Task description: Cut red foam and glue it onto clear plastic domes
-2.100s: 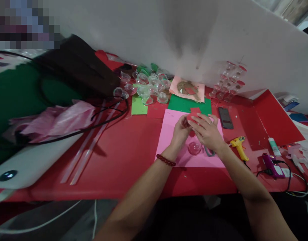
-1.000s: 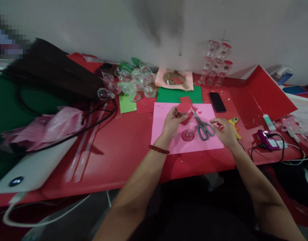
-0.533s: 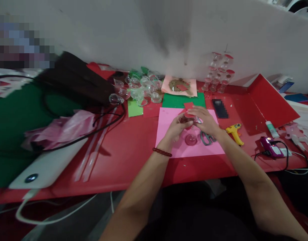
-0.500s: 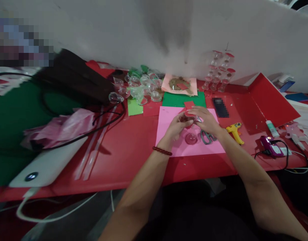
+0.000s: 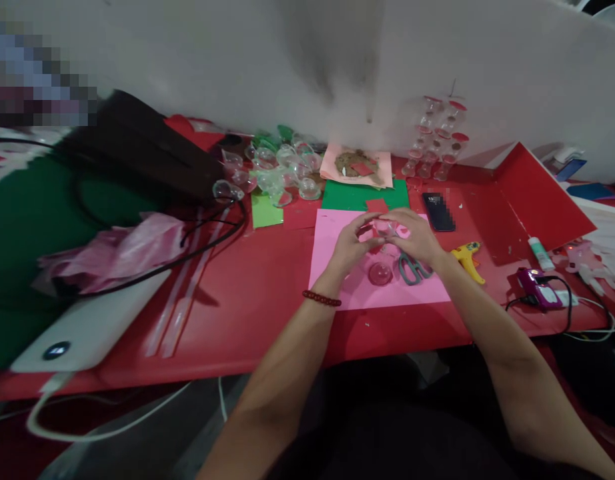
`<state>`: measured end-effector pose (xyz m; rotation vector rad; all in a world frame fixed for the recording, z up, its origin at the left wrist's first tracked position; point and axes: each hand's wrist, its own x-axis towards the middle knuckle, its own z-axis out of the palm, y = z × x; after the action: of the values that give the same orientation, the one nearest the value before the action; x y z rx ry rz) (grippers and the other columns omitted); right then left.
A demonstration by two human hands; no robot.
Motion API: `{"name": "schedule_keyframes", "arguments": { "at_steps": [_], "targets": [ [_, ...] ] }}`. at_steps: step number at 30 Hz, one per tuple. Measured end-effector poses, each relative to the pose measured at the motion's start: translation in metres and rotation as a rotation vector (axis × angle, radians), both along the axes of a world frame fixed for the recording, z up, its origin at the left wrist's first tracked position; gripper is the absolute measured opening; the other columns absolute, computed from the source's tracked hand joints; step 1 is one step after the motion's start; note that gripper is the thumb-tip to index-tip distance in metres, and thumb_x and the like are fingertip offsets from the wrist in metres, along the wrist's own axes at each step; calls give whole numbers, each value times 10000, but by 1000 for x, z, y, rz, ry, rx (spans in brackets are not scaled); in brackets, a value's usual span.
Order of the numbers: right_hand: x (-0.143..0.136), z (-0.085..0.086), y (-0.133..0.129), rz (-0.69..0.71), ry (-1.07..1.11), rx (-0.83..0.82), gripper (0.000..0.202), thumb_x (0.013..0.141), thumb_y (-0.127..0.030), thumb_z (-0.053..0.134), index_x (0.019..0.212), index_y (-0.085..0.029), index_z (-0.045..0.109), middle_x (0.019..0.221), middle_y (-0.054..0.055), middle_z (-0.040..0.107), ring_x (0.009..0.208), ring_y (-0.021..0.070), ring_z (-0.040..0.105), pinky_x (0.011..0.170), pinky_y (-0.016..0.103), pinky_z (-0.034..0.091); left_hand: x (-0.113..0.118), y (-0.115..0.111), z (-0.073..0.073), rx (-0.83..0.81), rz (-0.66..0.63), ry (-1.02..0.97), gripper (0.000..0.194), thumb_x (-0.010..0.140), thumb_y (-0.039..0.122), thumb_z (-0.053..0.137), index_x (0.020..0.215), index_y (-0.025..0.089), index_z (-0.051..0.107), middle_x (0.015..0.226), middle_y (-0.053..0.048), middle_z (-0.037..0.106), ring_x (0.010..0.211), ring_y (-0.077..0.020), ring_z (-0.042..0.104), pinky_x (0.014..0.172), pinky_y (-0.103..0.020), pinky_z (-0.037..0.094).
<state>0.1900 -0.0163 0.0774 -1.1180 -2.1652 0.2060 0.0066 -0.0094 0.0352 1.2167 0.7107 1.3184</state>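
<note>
My left hand (image 5: 353,245), with a beaded bracelet at the wrist, curves its fingers round one side of a small clear plastic cup (image 5: 386,228) with red on it. On the other side, the fingers of my right hand (image 5: 413,235) close on the same cup. Both hands are over a pink sheet (image 5: 332,293). Below them on the sheet rests another small clear cup (image 5: 380,273). Grey-handled scissors (image 5: 411,269) lie beside it, their blades partly hidden under my right hand. A red paper square (image 5: 376,205) is just beyond my fingers.
Clear cups (image 5: 287,167) are heaped at the back, left of a stack of joined cups (image 5: 437,140). A phone (image 5: 438,212), a yellow glue gun (image 5: 468,261) and a glue bottle (image 5: 540,253) lie to the right. Clear strips (image 5: 182,307) and a white device (image 5: 92,333) are left.
My fingers have shifted round the cup, and more of its clear side shows between my hands. The view has moved slightly; the other things lie as before.
</note>
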Motion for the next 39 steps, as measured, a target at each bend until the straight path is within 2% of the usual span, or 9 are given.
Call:
{"name": "schedule_keyframes", "arguments": {
  "at_steps": [4,7,14,18,22,26,31,35,39],
  "targets": [
    [-2,-2,-2,-43,85,-42,330,856,-379,742,1154,-242,699,1155,74,744,1097,252,683,994,444,520,-1,-3,6,121,46,35,416,653,143,837,1044,249,745,1281,-79,686,1242,-257,601,1121,-443,427],
    [-3,-5,-3,-80,128,-50,339,844,-387,751,1142,-240,681,1157,76,744,1103,258,690,985,442,528,-2,-4,9,183,67,57,357,695,142,816,1028,252,751,1200,-79,719,1177,-247,636,1089,-437,451],
    [-6,-8,-9,-122,142,103,273,862,-360,741,1109,-252,700,1176,81,746,1120,246,698,1004,432,541,-4,-5,9,282,142,59,331,704,149,833,1005,265,763,1124,-66,744,1108,-235,659,1058,-428,471],
    [-8,-8,-11,-108,191,113,254,867,-360,740,1103,-270,709,1158,61,757,1116,236,703,1019,432,539,-4,-4,7,367,177,95,339,750,131,800,1049,285,763,1149,-59,751,1130,-224,665,1055,-420,485],
    [-9,-7,-9,-93,260,92,305,847,-382,759,1131,-277,719,1185,64,750,1120,243,700,1029,428,531,-5,0,1,478,209,173,348,811,213,775,1150,276,726,1218,-81,735,1173,-227,659,1057,-435,501],
    [-14,-5,-6,-24,331,87,271,856,-382,745,1109,-284,732,1150,50,766,1108,237,703,1023,411,529,-6,3,-2,557,267,182,316,835,238,760,1147,270,717,1223,-78,734,1204,-229,650,1086,-466,483],
    [-18,-9,-2,-55,407,-41,306,801,-396,777,1070,-256,739,1126,67,768,1092,250,698,1005,412,525,-6,1,-1,366,230,126,329,771,200,792,1091,246,729,1183,-71,735,1172,-234,647,1088,-457,461],
    [-20,-20,3,-73,608,-395,480,656,-420,854,1058,-193,721,1029,75,774,924,219,718,882,368,559,-4,0,0,2,73,-44,359,693,246,838,1034,200,734,1069,-64,745,997,-199,674,957,-366,505],
    [-26,-25,6,-133,756,-653,465,590,-409,879,959,-166,734,916,59,769,828,174,693,791,306,551,-4,4,3,-366,-35,-138,294,626,234,877,871,145,742,863,-52,741,802,-158,668,842,-321,512]
  ]
}}
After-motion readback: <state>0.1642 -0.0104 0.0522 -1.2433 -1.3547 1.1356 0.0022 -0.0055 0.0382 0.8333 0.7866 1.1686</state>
